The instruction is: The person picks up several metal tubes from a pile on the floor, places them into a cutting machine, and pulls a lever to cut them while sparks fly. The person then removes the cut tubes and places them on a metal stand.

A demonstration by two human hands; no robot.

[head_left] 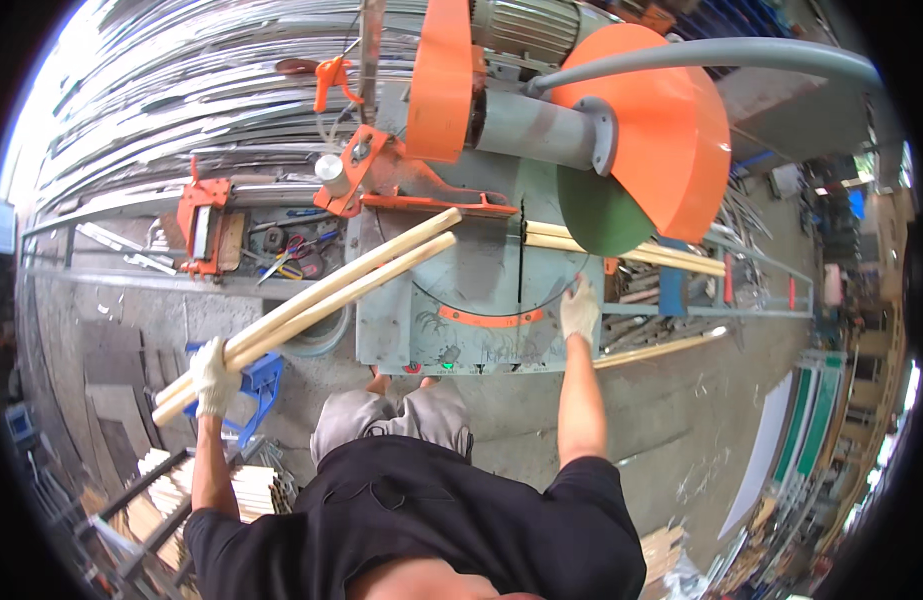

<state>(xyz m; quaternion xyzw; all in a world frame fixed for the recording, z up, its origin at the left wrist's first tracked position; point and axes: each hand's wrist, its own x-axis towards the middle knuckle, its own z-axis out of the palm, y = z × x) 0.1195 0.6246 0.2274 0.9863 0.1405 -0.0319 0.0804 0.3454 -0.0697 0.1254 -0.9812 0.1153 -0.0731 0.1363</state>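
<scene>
My left hand (214,377), in a whitish work glove, is closed around two long, pale wood-coloured bars (331,290). They slant up to the right, and their far ends lie over the grey table (386,330) of a large cut-off saw. My right hand (578,312), gloved too, rests at the table's right front edge with its fingers stretched forward and nothing visible in them. Beyond it hangs the round green blade (606,212), partly covered by an orange guard (671,130). More pale bars (671,257) lie right of the table slot, passing behind the blade.
An orange fence (441,206) stands along the back of the table. Scissors and hand tools (299,258) lie at the left on a bench. A blue plastic stool (264,390) is below my left hand. Stacked bars (253,492) fill a rack at lower left.
</scene>
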